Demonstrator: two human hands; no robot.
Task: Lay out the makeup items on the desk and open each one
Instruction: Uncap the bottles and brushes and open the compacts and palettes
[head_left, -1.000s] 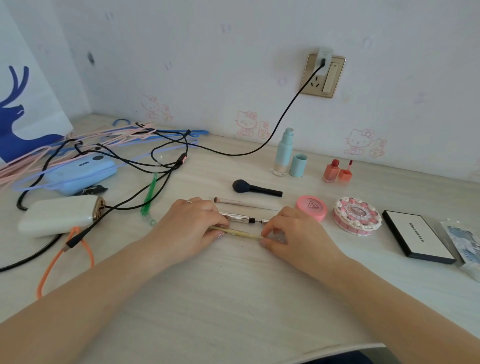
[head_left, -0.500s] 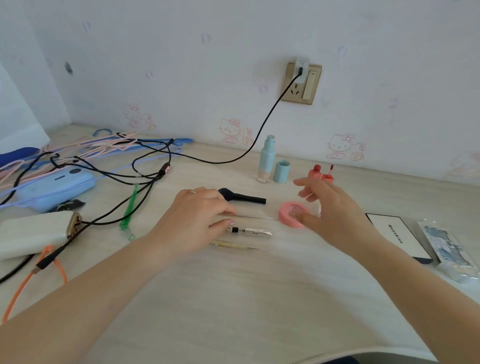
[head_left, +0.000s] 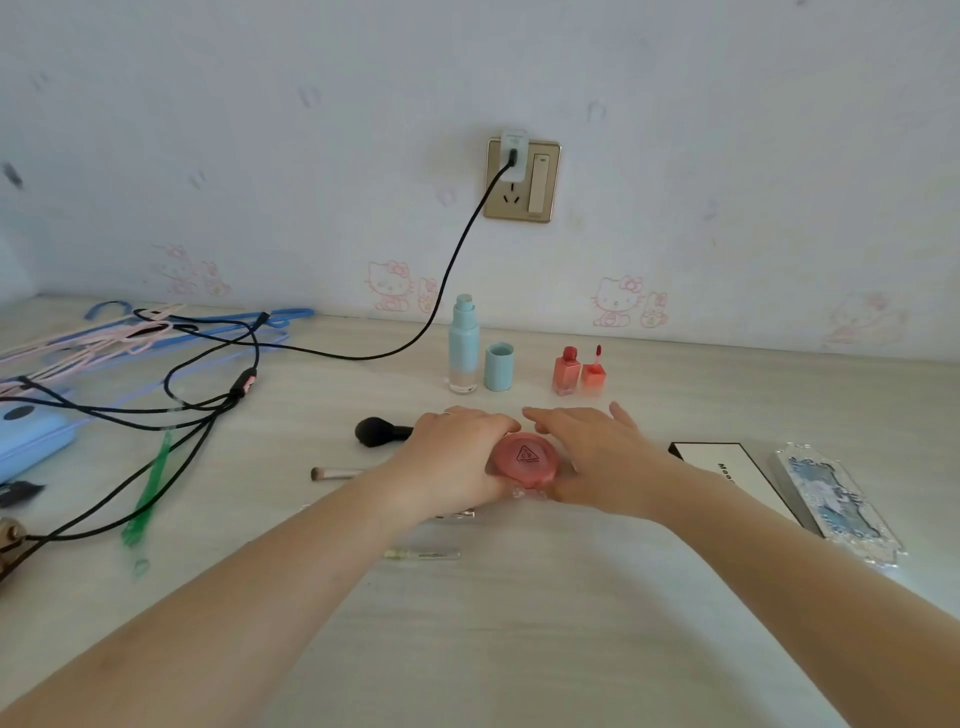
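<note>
My left hand (head_left: 457, 457) and right hand (head_left: 597, 462) together grip the round pink compact (head_left: 525, 457), tilted above the tabletop (head_left: 519, 623); open blue bottle (head_left: 463, 348) stands behind.

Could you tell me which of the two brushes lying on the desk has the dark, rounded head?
The black brush, farther from the person and beside the left hand. The nearer slim brush has a small brownish tip.
</note>
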